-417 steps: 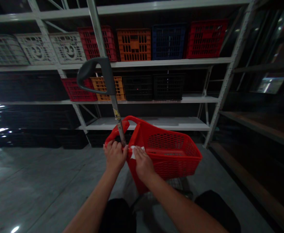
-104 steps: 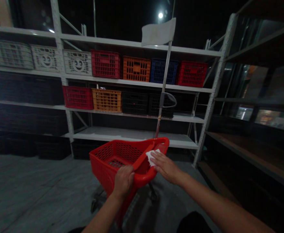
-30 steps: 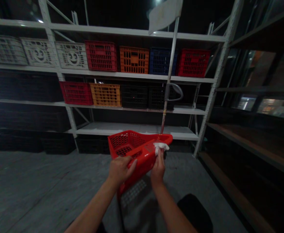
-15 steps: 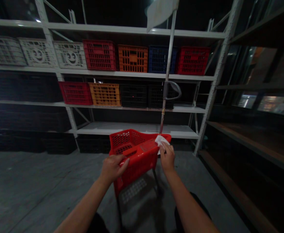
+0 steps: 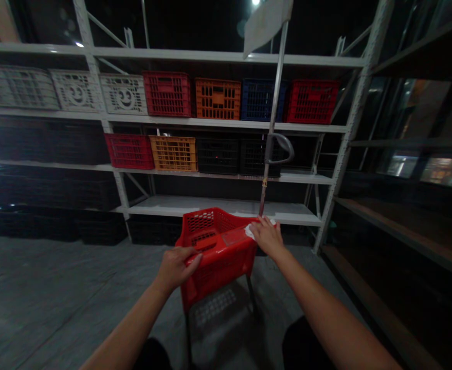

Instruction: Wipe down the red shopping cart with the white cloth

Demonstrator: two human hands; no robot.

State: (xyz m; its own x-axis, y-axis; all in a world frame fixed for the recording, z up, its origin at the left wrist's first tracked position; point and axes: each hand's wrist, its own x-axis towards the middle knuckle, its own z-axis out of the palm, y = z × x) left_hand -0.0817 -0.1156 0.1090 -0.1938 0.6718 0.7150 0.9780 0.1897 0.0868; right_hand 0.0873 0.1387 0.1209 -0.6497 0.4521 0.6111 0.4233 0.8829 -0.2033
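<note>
A red plastic shopping cart (image 5: 218, 277) with perforated walls stands in front of me, on dark legs. At its near left corner my left hand (image 5: 177, 267) is closed over the top edge, fingers on top and thumb on the near side. My right hand (image 5: 268, 237) presses a crumpled white cloth (image 5: 249, 232) against the top of the cart's right end; part of the cloth is hidden under the fingers. Whether it is fabric or paper I cannot tell. A metal pole (image 5: 275, 103) with a grey loop handle (image 5: 287, 149) rises just behind the right hand.
A white metal rack (image 5: 226, 122) spans the view behind the cart, with red, orange, blue, yellow, white and black crates. Darker shelving (image 5: 395, 216) runs along the right. Grey concrete floor (image 5: 75, 303) lies to the left. A pale flag-like sheet (image 5: 268, 25) tops the pole.
My right hand has turned flatter over the cloth and shifted slightly toward the cart's right end. My left hand keeps its hold. The whole view has shifted a little.
</note>
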